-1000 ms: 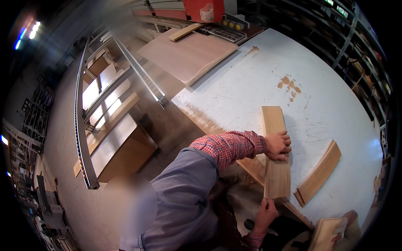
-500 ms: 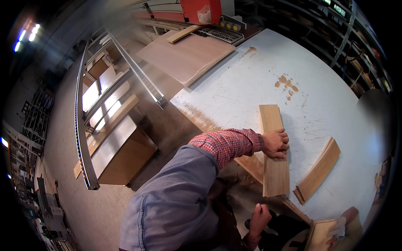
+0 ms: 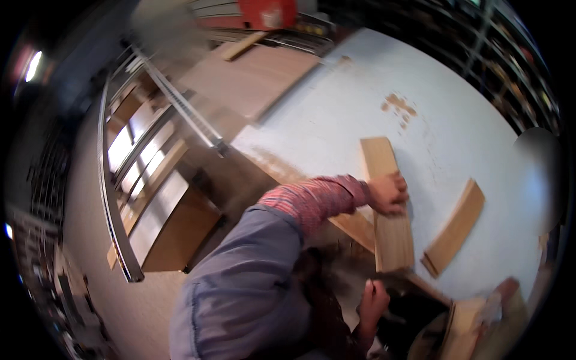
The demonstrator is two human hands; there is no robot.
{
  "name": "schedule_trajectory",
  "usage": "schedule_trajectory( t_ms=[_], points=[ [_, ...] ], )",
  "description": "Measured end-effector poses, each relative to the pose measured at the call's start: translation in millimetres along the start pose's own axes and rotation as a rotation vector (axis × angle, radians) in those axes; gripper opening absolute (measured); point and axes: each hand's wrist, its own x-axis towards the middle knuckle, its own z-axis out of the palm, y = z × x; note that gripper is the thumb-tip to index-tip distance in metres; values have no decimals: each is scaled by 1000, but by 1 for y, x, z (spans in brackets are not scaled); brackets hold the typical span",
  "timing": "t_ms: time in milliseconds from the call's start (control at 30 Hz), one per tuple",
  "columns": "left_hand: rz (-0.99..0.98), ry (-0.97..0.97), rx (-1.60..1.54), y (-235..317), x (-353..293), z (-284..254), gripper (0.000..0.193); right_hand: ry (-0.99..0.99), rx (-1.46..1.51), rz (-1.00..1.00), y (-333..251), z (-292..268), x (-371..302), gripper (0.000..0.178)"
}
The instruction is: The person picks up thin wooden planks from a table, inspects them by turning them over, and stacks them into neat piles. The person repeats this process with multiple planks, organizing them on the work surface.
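My left hand [image 3: 389,194], in a red checked sleeve, lies across a stack of light wooden boards [image 3: 393,243]. Its fingers curl over the stack's right edge. The stack rests on the white tabletop, its near end at the table's edge. Below that edge my right hand [image 3: 373,299] is held in a loose fist, with nothing visible in it. To the right of the stack lies another wooden piece [image 3: 454,228], set at a slant and apart from it. Motion blurs the picture somewhat.
At the lower right, another person's hand [image 3: 491,312] with something white on it is at a wooden board [image 3: 461,330]. The white table [image 3: 324,120] bears brown stains. Beyond it are a brown panel [image 3: 258,75] and a red machine [image 3: 270,12]. A metal-railed frame [image 3: 107,198] stands left.
The whole view has shifted and blurred slightly. My left hand stays on the board stack, and my right hand keeps its loose fist.
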Motion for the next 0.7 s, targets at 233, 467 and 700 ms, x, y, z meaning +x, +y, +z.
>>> schedule_trajectory(
  t_ms=[233, 467, 700],
  points=[
    [-78, -130, -13, -12, -11, -35, 38, 39, -90, 17, -26, 12, 10, 25],
    [-56, -192, -4, -9, 8, -43, 42, 47, -4, 121, -25, 9, 9, 26],
    [-60, -199, 10, -12, 3, -39, 42, 22, -8, 158, -23, 10, 5, 26]
  ],
)
